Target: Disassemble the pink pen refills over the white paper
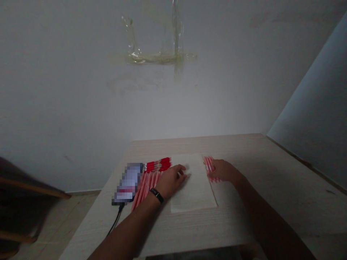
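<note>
dimly lit: the left hand (172, 180), fingers loosely curled, is lying over a row of red pens (158, 165) pointing away; the right hand (222, 170) is pressing flat fingers on a smaller bunch (208, 162) across the white sheet (193, 191).

pale matt wood-grain table (271, 173), matt white paper sheet (193, 187), glossy red plastic pens (158, 166).

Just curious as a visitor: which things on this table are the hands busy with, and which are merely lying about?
In hand: left hand on the long row of red pens; right hand on the smaller bunch of pens; white sheet between them.
Lying about: phone with its cable; old tape on the wall.
</note>
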Demonstrator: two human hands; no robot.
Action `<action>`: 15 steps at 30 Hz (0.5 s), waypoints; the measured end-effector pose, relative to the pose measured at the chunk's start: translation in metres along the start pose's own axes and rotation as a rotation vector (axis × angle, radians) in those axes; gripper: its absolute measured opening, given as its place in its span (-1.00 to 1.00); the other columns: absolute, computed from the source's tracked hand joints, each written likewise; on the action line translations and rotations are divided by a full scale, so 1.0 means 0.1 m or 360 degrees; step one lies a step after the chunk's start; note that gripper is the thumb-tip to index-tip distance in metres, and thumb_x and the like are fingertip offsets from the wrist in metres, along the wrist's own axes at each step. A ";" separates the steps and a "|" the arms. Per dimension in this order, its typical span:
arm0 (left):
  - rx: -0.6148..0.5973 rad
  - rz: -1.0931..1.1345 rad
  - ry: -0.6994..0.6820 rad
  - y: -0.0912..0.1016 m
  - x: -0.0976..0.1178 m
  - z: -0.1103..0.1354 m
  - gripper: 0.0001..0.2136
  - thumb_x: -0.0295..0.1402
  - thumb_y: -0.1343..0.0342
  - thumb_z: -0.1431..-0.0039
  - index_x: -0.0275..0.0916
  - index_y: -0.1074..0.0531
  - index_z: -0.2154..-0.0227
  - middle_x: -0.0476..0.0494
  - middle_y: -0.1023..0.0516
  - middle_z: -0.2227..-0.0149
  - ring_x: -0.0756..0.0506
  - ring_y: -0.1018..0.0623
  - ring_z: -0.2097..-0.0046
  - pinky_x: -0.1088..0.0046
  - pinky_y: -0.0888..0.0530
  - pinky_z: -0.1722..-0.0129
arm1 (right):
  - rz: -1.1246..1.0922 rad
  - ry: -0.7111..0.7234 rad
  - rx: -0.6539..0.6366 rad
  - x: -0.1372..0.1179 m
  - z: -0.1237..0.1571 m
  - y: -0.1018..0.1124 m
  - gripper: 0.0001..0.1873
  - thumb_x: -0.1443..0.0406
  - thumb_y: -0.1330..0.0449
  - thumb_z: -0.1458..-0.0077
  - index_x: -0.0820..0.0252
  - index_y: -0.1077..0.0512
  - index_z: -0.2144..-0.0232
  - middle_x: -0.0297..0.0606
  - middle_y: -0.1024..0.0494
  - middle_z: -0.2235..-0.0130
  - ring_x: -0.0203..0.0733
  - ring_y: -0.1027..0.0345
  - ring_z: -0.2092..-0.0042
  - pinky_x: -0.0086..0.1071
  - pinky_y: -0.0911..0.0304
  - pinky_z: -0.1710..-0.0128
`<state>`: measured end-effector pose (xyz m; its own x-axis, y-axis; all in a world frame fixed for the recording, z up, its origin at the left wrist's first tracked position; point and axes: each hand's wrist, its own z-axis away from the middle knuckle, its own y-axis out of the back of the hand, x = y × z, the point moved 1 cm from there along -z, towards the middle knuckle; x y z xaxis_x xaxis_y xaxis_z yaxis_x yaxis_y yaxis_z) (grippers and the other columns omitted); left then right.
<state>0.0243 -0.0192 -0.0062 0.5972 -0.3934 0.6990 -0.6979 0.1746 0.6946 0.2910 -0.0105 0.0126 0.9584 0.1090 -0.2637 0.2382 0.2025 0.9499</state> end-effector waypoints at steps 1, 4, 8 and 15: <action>-0.0001 0.0008 0.0006 0.00 0.00 0.00 -0.74 -0.24 -0.16 -0.16 -0.20 -0.52 0.12 -0.17 -0.63 0.24 -0.10 -0.55 0.34 0.41 -0.42 0.35 | -0.0024 0.0011 0.0001 0.00 0.00 0.00 -0.83 0.22 -0.32 -0.03 0.22 -0.53 0.45 -0.19 -0.63 0.42 -0.16 -0.50 0.38 -0.46 -0.14 0.46; -0.0017 0.0032 0.0017 0.00 0.00 0.00 -0.73 -0.23 -0.18 -0.15 -0.20 -0.53 0.12 -0.18 -0.63 0.24 -0.10 -0.55 0.35 0.42 -0.41 0.35 | -0.0053 0.0031 -0.0009 0.02 -0.02 -0.02 -0.86 0.24 -0.32 -0.02 0.21 -0.54 0.47 -0.22 -0.62 0.47 -0.16 -0.50 0.39 -0.46 -0.18 0.45; -0.0033 -0.0008 0.0011 0.00 0.00 -0.01 -0.74 -0.24 -0.16 -0.17 -0.21 -0.52 0.11 -0.18 -0.63 0.24 -0.11 -0.55 0.34 0.41 -0.42 0.35 | -0.0047 0.0045 -0.0031 0.04 -0.04 -0.04 -0.87 0.25 -0.31 -0.02 0.21 -0.56 0.48 -0.22 -0.61 0.48 -0.16 -0.51 0.38 -0.47 -0.21 0.43; -0.0064 -0.0095 0.0036 0.00 0.01 -0.01 -0.74 -0.25 -0.15 -0.19 -0.21 -0.51 0.09 -0.17 -0.63 0.22 -0.11 -0.57 0.32 0.40 -0.43 0.32 | 0.0033 0.0041 -0.0034 0.06 -0.06 -0.06 -0.82 0.21 -0.32 -0.02 0.25 -0.56 0.44 -0.17 -0.63 0.42 -0.15 -0.50 0.35 -0.46 -0.17 0.44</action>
<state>0.0249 -0.0189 -0.0055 0.6464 -0.3839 0.6594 -0.6447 0.1875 0.7411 0.2941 -0.0054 0.0045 0.9587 0.1385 -0.2486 0.2149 0.2206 0.9514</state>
